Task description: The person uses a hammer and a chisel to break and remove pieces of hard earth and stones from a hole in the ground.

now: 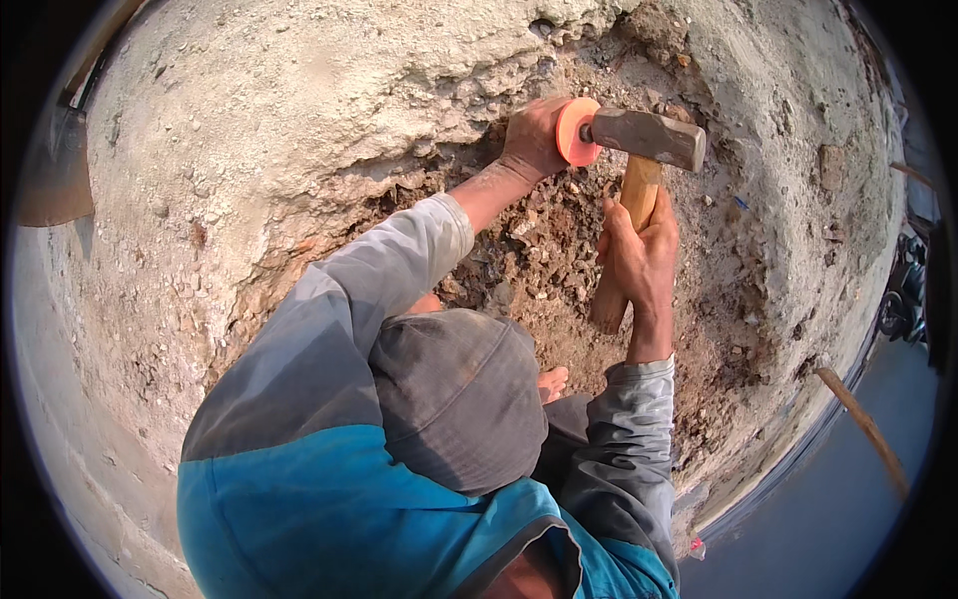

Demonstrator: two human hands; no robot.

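Note:
My left hand [534, 138] is closed around a chisel whose shaft is hidden, just behind its round orange-pink hand guard [578, 132]. A small metal end pokes out of the guard. Against or just over that end is the steel head of a hammer [654, 138]; whether they touch I cannot tell. My right hand [644, 245] wraps round the hammer's wooden handle, which runs down toward me. Beneath both hands lies a broken-out hollow full of brown rubble [534, 240].
Pale, rough ground [289, 90] rises in a broken ledge along the hollow. My bent knee [459, 399] and bare toes [552, 384] are close below my hands. A metal blade [55, 175] shows at far left. At right are a wooden stick [863, 429] and a motorcycle [901, 290].

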